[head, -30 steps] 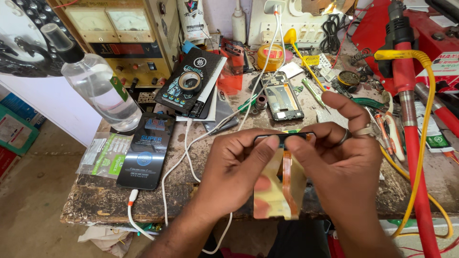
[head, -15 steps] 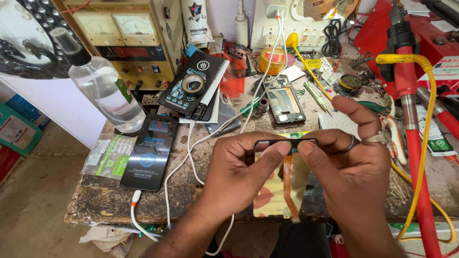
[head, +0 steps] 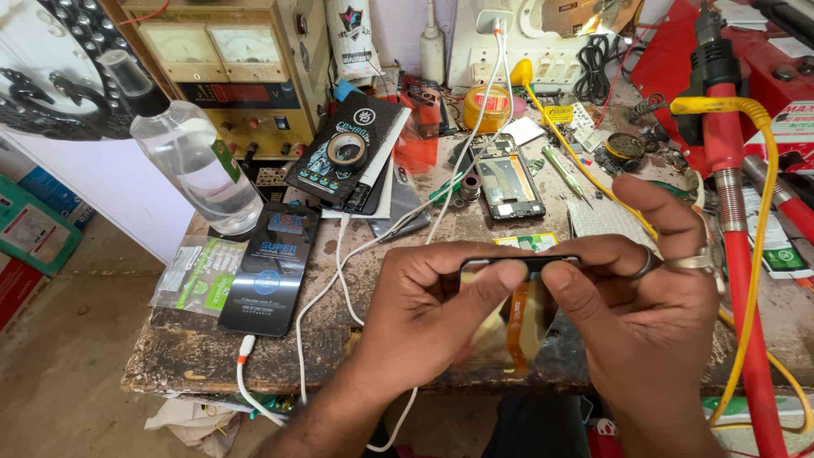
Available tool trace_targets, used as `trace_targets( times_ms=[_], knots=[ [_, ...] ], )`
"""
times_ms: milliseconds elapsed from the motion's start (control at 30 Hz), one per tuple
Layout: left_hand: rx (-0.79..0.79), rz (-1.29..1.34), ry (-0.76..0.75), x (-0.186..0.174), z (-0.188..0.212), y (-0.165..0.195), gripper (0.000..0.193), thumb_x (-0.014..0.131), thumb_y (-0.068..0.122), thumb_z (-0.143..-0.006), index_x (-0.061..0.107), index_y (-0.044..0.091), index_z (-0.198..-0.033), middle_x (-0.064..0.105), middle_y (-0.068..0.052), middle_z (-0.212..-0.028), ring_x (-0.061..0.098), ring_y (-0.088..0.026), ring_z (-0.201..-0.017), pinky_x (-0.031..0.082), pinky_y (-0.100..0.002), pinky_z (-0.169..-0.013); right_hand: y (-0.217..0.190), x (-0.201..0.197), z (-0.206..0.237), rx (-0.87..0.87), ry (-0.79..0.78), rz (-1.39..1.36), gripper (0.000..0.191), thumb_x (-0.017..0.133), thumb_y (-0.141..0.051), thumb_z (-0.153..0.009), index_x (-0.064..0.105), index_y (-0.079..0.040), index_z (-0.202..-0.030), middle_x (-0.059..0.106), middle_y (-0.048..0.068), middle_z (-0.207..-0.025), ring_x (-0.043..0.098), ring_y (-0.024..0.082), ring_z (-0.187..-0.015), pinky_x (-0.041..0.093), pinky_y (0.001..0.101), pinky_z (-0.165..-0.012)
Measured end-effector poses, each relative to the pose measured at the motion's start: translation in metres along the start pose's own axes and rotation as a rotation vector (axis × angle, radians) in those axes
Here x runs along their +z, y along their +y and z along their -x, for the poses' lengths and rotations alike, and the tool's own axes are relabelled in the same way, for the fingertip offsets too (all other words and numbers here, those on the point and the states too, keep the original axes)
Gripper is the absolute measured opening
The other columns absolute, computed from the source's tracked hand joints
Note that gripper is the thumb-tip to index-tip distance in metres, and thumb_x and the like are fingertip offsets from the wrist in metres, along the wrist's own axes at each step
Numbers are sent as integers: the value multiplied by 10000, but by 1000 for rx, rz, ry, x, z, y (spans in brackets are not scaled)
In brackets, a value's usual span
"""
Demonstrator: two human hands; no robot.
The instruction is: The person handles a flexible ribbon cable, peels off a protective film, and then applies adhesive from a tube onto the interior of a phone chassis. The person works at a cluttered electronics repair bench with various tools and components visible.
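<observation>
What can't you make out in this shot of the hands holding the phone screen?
Head view:
- Phone screen panel: mostly covered by left hand and right hand.
- Orange flex cable: ends hidden behind the thumbs.
- Opened phone frame: inner parts too small.
- Red tool: cut off by the edges.

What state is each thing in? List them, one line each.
Left hand: pinching the screen panel's top edge.
Right hand: pinching the same edge, forefinger raised.
Screen panel: held upright over the bench edge, orange ribbon cable hanging.
Phone frame: lying opened on the bench.
Spray bottle: standing, tilted in view, capped.
White cable: plugged in at the wall socket.
</observation>
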State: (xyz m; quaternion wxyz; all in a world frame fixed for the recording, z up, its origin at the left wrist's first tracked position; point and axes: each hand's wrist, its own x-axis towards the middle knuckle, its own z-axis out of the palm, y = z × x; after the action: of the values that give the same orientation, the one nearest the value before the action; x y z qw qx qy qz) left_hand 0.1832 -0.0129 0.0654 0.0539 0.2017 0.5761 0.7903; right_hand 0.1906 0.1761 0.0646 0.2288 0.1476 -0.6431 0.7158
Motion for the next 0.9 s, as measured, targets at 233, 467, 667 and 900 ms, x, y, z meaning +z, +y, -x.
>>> trace_targets(
  times_ms=[233, 467, 667, 900],
  knots=[
    [100, 37, -138, -10, -2, 2, 278, 619, 166, -1070, 740, 5, -1260, 672, 19, -846, 552, 22, -747, 450, -183, -641, 2, -5, -2, -18, -16, -54, 754, 772, 59, -916, 410, -14, -1574, 747, 138, -1005, 704, 115, -910, 561, 226, -803],
    [10, -1, 53, 4, -2, 2, 188, 731, 113, -992, 784, -32, -1099, 680, -31, -678, 524, -44, -500, 387, -235, -421, 2, 2, 1, -27, -18, -32, 751, 773, 68, -893, 416, -5, -1551, 740, 130, -1034, 704, 104, -918, 556, 213, -805],
    [151, -64, 73, 4, -6, -10, 156, 750, 102, -1014, 791, -28, -1090, 698, 0, -783, 551, 4, -671, 440, -189, -549, 2, 6, 0, -53, -16, -9, 695, 762, 64, -904, 427, -7, -1509, 741, 119, -1029, 700, 87, -902, 548, 200, -777],
    [71, -69, 121, 6, -12, -9, 183, 740, 113, -961, 783, 2, -1100, 778, -44, -895, 634, -24, -738, 534, -201, -590, 2, 1, -7, 35, -38, -101, 639, 719, 35, -940, 431, -4, -1509, 743, 106, -1031, 689, 75, -911, 526, 189, -800]
  ],
)
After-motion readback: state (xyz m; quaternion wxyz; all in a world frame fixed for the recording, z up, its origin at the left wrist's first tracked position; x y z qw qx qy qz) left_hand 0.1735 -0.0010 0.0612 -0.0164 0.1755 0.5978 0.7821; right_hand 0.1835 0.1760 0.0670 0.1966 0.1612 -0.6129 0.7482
